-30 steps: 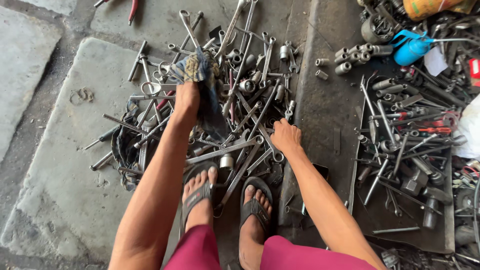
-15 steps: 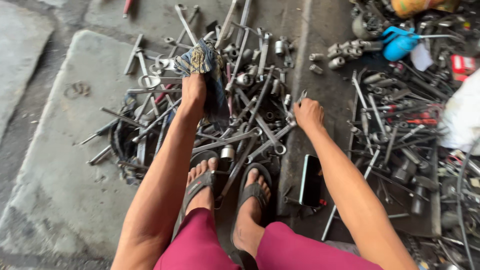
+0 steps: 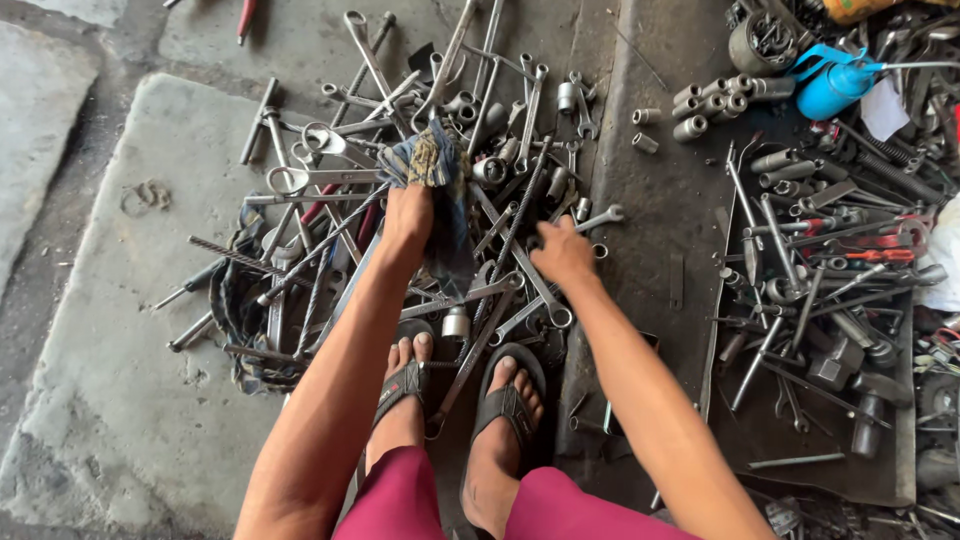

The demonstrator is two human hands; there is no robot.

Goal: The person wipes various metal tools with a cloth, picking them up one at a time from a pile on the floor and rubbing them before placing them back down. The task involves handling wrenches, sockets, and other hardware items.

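Left hand (image 3: 408,215) grips a soft, limp rag (image 3: 437,175) over the wrench pile (image 3: 500,200); right hand (image 3: 562,252) rests loosely open beside a stiff, likely heavy wrench (image 3: 598,217), best grasped mid-shaft.

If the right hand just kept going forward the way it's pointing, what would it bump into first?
Most likely the small open-ended wrench lying just beyond the right hand, at the edge of the tool pile. Depth is hard to judge; the fingers may already touch it.

left hand (image 3: 410,215) gripping rag (image 3: 440,175), right hand (image 3: 562,252) – wrenches (image 3: 500,230)
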